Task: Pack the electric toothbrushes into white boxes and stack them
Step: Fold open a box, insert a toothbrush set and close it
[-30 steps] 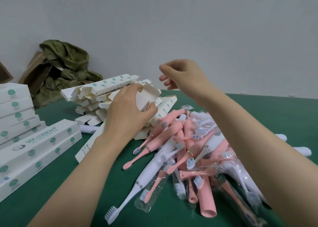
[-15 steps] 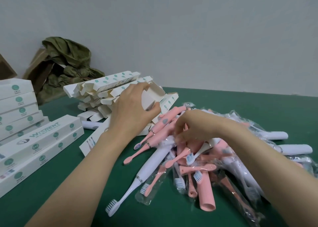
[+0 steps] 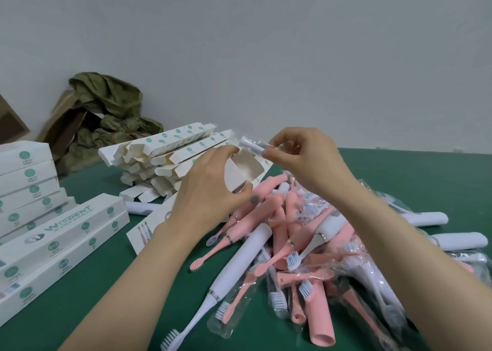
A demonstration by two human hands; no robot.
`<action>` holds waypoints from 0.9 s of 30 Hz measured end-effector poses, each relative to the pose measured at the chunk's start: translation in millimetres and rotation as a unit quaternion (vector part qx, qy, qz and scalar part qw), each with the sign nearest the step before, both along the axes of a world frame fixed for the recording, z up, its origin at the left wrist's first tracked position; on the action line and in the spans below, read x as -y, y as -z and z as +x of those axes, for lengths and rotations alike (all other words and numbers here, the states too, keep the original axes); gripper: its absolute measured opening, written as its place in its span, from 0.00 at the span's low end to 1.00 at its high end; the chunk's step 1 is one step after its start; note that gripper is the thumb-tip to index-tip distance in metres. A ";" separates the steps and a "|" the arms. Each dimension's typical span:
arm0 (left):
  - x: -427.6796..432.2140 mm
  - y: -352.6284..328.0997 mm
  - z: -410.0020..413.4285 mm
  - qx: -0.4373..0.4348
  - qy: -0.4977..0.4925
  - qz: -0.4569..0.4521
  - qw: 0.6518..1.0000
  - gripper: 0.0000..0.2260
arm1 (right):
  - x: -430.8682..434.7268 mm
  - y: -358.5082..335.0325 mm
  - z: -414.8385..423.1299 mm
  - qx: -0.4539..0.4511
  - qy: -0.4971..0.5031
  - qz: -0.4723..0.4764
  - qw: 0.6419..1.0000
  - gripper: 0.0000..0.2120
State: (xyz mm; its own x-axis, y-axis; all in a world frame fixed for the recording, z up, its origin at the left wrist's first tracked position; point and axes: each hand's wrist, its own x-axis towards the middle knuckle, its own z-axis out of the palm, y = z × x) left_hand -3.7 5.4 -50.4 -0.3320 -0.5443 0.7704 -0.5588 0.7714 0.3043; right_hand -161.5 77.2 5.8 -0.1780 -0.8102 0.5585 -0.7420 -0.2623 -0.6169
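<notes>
White wrapped toothbrush (image 3: 251, 144) pinched in the right hand (image 3: 300, 164), lying crosswise just above the open box (image 3: 243, 168) that the left hand (image 3: 210, 193) grips.

Single view, head-worn and wide-angle: the lens looks forward and down over a green table (image 3: 426, 169) toward a pale wall (image 3: 239, 58). The toothbrush pile (image 3: 306, 244) lies close beneath it, right of centre. Both forearms (image 3: 119, 284) enter from the bottom edge; the left hand (image 3: 210, 193) and right hand (image 3: 300, 161) sit just beyond the pile (the left gripping an open white box (image 3: 241, 173), the right pinching a wrapped toothbrush (image 3: 251, 145)). Left of the pile, stacked boxes (image 3: 26, 180) run off-frame.
</notes>
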 end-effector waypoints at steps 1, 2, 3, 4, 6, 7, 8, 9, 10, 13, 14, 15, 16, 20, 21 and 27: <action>-0.6 0.0 0.0 0.000 0.003 0.000 1.000 0.25 | 0.0 -2.0 1.0 -0.052 0.031 -0.011 0.998 0.05; -1.1 0.2 -0.1 0.002 0.005 0.002 1.000 0.25 | -0.7 -4.4 1.5 -0.093 0.046 -0.013 0.994 0.04; -1.4 0.6 -0.3 0.007 0.006 0.004 1.000 0.25 | -1.6 -7.5 1.1 -0.125 0.053 -0.011 0.991 0.04; -1.5 0.7 -0.7 0.012 0.007 0.004 1.000 0.25 | -2.6 -10.8 0.0 -0.147 0.054 -0.008 0.988 0.04; -1.3 0.8 -1.5 0.015 0.008 0.006 1.000 0.26 | -5.3 -16.6 -3.7 -0.177 0.047 0.005 0.983 0.04; -1.2 0.7 -1.5 0.013 0.007 0.007 1.000 0.25 | -7.0 -18.8 -5.2 -0.191 0.042 0.012 0.981 0.04; -1.2 0.7 -1.6 0.011 0.005 0.006 1.000 0.25 | -8.8 -20.5 -6.2 -0.202 0.037 0.018 0.979 0.03; -1.6 0.7 -1.7 0.011 0.005 0.006 1.000 0.25 | -11.3 -21.9 -6.8 -0.207 0.030 0.023 0.978 0.03; -2.3 0.7 -2.0 0.012 0.005 0.005 1.000 0.25 | -13.6 -23.2 -7.1 -0.211 0.019 0.029 0.977 0.02; -4.1 0.5 -3.1 0.016 0.007 0.004 1.000 0.26 | -13.5 -25.7 -6.5 -0.254 0.010 0.063 0.965 0.02; -4.8 0.6 -3.4 0.018 0.009 0.006 1.000 0.26 | -11.5 -25.4 -5.5 -0.268 0.024 0.067 0.961 0.03; -5.5 1.0 -3.5 0.022 0.012 0.006 1.000 0.26 | -9.4 -24.7 -4.4 -0.281 0.043 0.066 0.957 0.03; -6.4 1.4 -3.5 0.025 0.016 0.005 1.000 0.26 | -7.2 -23.3 -2.4 -0.293 0.060 0.061 0.952 0.04; -12.4 0.6 -6.6 0.034 0.040 0.016 0.998 0.29 | -0.1 -16.7 13.0 -0.325 0.032 0.059 0.943 0.06; -13.4 -0.1 -7.7 0.031 0.053 0.017 0.998 0.29 | 1.3 -15.0 16.3 -0.328 0.010 0.059 0.943 0.05; -8.4 -4.1 -6.9 -0.011 0.026 -0.004 1.000 0.35 | -1.1 -7.6 18.0 -0.071 -0.062 0.046 0.995 0.19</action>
State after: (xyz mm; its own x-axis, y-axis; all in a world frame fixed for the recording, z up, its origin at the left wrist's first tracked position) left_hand -10.6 13.8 -46.3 -0.3431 -0.5214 0.7813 -0.5115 0.8014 0.3101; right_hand -143.5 78.3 13.4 0.0010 -0.8700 0.4930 -0.7889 -0.3037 -0.5342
